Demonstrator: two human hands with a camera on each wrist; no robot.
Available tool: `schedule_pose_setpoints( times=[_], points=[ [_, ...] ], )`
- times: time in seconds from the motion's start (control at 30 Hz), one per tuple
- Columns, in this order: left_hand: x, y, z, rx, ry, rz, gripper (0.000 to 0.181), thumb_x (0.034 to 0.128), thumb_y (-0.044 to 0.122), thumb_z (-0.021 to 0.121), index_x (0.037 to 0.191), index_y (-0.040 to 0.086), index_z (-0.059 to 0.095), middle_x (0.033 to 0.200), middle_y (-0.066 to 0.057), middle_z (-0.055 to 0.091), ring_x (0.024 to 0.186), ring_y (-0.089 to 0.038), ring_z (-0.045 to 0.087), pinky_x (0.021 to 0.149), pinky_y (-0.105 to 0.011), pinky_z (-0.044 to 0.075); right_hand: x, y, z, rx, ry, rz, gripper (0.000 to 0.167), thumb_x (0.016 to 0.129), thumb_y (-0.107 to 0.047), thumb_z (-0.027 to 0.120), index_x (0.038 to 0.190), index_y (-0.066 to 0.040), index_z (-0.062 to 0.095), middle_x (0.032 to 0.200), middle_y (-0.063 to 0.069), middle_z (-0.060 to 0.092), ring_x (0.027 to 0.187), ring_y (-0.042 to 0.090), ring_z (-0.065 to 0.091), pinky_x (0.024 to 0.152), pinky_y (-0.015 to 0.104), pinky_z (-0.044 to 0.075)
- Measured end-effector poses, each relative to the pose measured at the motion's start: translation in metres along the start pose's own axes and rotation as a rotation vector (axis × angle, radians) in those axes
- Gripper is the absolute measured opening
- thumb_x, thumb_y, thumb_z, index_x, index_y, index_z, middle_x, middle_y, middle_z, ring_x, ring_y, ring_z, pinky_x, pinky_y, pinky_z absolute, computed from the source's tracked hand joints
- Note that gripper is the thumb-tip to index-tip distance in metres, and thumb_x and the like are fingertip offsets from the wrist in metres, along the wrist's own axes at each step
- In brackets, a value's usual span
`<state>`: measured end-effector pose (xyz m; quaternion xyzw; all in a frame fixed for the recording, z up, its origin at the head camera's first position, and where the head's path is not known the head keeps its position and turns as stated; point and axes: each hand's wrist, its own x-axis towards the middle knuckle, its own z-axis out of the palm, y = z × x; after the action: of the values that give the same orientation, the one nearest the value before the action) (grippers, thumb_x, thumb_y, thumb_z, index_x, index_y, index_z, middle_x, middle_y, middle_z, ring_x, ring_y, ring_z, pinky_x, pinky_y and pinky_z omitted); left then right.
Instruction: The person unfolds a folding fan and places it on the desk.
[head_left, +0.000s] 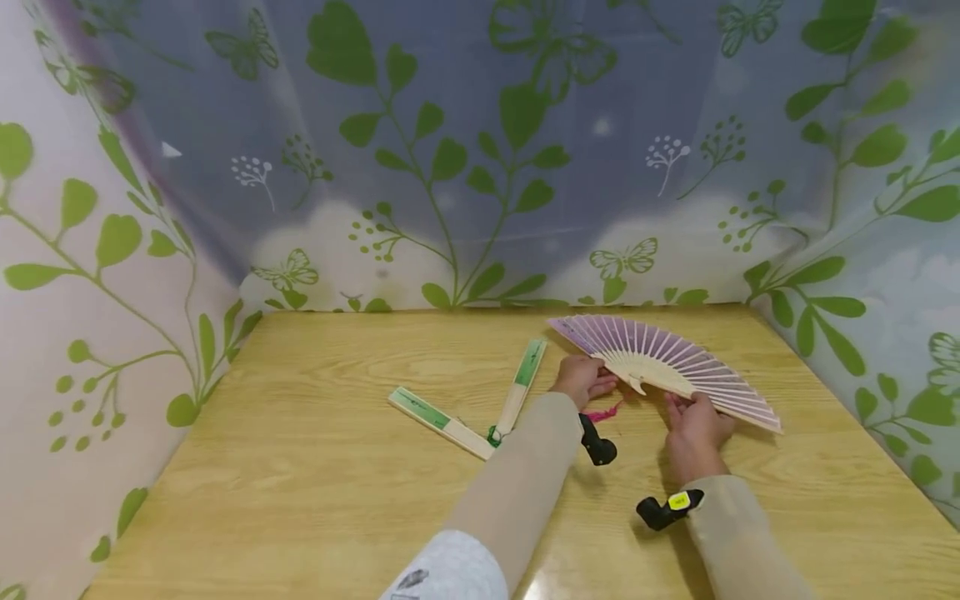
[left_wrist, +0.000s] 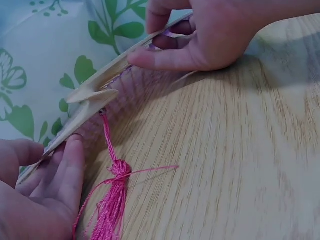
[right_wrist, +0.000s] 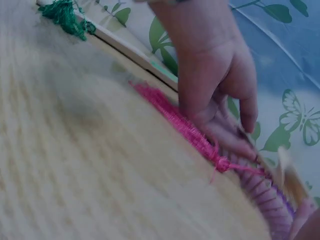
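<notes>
A purple fan with pale wooden ribs is spread wide near the table's back right. The left hand pinches its left outer rib; in the left wrist view that hand has its thumb on one side and fingers on the other. Farther along, the right hand grips the right outer rib, also seen as the upper hand in the left wrist view. From the pivot end hangs a pink tassel, which lies beside the left hand in the right wrist view.
A second fan, green and pale wood, lies partly open in a V left of the left hand, its green tassel at the joint. Patterned cloth hangs behind and beside the wooden table.
</notes>
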<state>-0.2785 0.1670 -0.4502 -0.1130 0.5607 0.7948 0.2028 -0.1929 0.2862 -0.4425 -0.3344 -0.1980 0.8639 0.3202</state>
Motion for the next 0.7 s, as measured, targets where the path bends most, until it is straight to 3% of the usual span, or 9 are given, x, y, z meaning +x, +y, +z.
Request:
schedule_pose_setpoints(
  times=[0.17, 0.27, 0.37, 0.5, 0.7],
  points=[
    [0.003, 0.002, 0.001, -0.107, -0.078, -0.067, 0.036, 0.1019, 0.013, 0.049, 0.135, -0.003, 0.050, 0.104, -0.022, 0.065, 0.096, -0.033, 0.069, 0.085, -0.038, 0.058, -0.001, -0.005, 0.003, -0.039, 0.011, 0.033, 0.058, 0.096, 0.010, 0.036, 0.144, -0.022, 0.034, 0.111, 0.009, 0.052, 0.054, 0.021, 0.057, 0.055, 0.029, 0.059],
    [0.003, 0.004, 0.002, -0.161, -0.137, -0.086, 0.048, 0.1042, 0.022, 0.046, 0.146, 0.001, 0.038, 0.121, -0.029, 0.058, 0.106, -0.038, 0.064, 0.092, -0.043, 0.055, -0.002, -0.006, 0.006, -0.039, 0.018, 0.039, 0.053, 0.099, 0.006, 0.037, 0.144, -0.023, 0.036, 0.111, 0.009, 0.052, 0.058, 0.021, 0.058, 0.059, 0.030, 0.060],
    [0.003, 0.005, 0.004, -0.209, -0.183, -0.106, 0.055, 0.1053, 0.030, 0.042, 0.149, -0.001, 0.031, 0.133, -0.034, 0.048, 0.117, -0.043, 0.055, 0.099, -0.048, 0.049, -0.003, -0.008, 0.008, -0.052, 0.022, 0.063, 0.044, 0.101, 0.000, 0.036, 0.141, -0.018, 0.039, 0.110, 0.008, 0.054, 0.065, 0.020, 0.059, 0.067, 0.029, 0.060],
    [0.005, 0.003, 0.005, -0.205, -0.242, -0.115, 0.063, 0.1055, 0.038, 0.035, 0.147, -0.008, 0.030, 0.142, -0.033, 0.040, 0.130, -0.044, 0.044, 0.108, -0.053, 0.039, -0.003, -0.011, 0.009, -0.059, 0.041, 0.115, 0.036, 0.101, -0.007, 0.033, 0.136, -0.009, 0.040, 0.113, 0.008, 0.049, 0.083, 0.019, 0.058, 0.081, 0.027, 0.058],
    [0.007, 0.004, 0.006, -0.171, -0.300, -0.127, 0.072, 0.1050, 0.046, 0.031, 0.146, -0.013, 0.026, 0.150, -0.031, 0.030, 0.137, -0.042, 0.034, 0.114, -0.054, 0.029, -0.006, -0.012, 0.012, -0.075, 0.008, 0.166, 0.049, 0.104, -0.017, 0.026, 0.153, -0.014, 0.021, 0.149, 0.010, 0.026, 0.131, 0.023, 0.038, 0.106, 0.026, 0.041]
  ],
)
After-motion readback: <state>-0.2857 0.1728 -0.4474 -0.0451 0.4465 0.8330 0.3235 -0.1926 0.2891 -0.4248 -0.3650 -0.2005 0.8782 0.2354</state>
